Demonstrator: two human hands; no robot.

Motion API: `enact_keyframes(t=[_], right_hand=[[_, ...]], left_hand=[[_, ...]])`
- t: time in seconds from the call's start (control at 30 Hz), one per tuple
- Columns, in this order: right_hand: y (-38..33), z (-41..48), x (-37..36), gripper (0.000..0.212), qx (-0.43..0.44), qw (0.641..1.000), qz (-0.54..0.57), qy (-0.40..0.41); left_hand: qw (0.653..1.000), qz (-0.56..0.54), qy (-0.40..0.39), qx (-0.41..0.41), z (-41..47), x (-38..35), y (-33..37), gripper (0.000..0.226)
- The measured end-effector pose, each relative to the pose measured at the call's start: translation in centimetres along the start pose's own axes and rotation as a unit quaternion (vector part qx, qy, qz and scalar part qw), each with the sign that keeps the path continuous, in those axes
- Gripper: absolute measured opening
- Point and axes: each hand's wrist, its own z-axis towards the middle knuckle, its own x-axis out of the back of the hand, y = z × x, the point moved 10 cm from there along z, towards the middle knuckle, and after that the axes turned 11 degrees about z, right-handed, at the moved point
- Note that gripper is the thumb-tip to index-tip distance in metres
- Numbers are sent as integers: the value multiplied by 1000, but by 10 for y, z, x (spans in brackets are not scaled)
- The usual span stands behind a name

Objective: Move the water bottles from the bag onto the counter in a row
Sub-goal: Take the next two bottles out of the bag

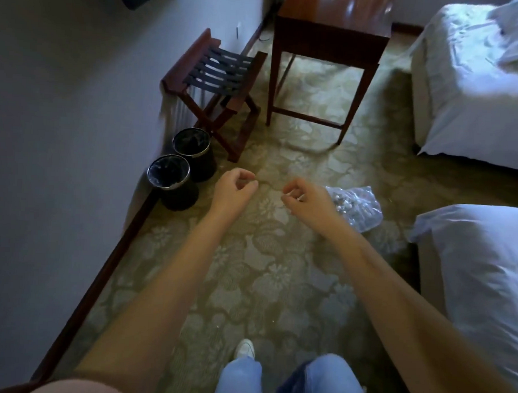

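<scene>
Head view, swept from left to right: two black waste bins point(179, 169) stand side by side against the wall, a folding luggage rack point(215, 87) behind them, then a dark wooden table point(330, 24) whose top is partly cut off by the upper edge. Over the patterned carpet point(248, 270) both arms reach forward. The left hand point(234, 186) hangs in the air with fingers loosely curled and nothing in it. The right hand point(305, 198) is likewise loosely curled, thumb near forefinger; a small pale glint shows at its fingertips, but whether it pinches anything I cannot tell. Just past that hand, on the floor beside the nearer bed point(480, 265), lies a clear plastic bag point(358, 206), apparently holding water bottles with white caps; the wrist covers its left part, and the count of bottles is too blurred to make out. Such a bag is likely soft, crinkly and slippery, and heavy if the bottles are full, so it is better gathered at its mouth or supported underneath; each bottle is best gripped around its body or neck. A second bed point(479, 81) fills the far right. No counter is identifiable; the table might serve as one.
</scene>
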Motion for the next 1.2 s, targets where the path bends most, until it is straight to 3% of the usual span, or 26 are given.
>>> enact_keyframes(t=[0.2, 0.47, 0.67, 0.93, 1.2], right_hand=[[54, 77, 84, 6, -5, 999, 29, 24], [133, 172, 236, 8, -11, 1000, 1, -1], [189, 233, 309, 14, -80, 997, -1, -10], [272, 340, 323, 15, -138, 988, -47, -40], [417, 437, 293, 19, -198, 968, -113, -103]], left_hand=[[1000, 5, -13, -8, 76, -82, 60, 19], [999, 9, -34, 29, 155, -241, 158, 11], [996, 50, -63, 28, 212, -309, 201, 21], [990, 60, -112, 62, 329, -402, 169, 20], [967, 95, -170, 167, 401, -527, 33, 20]])
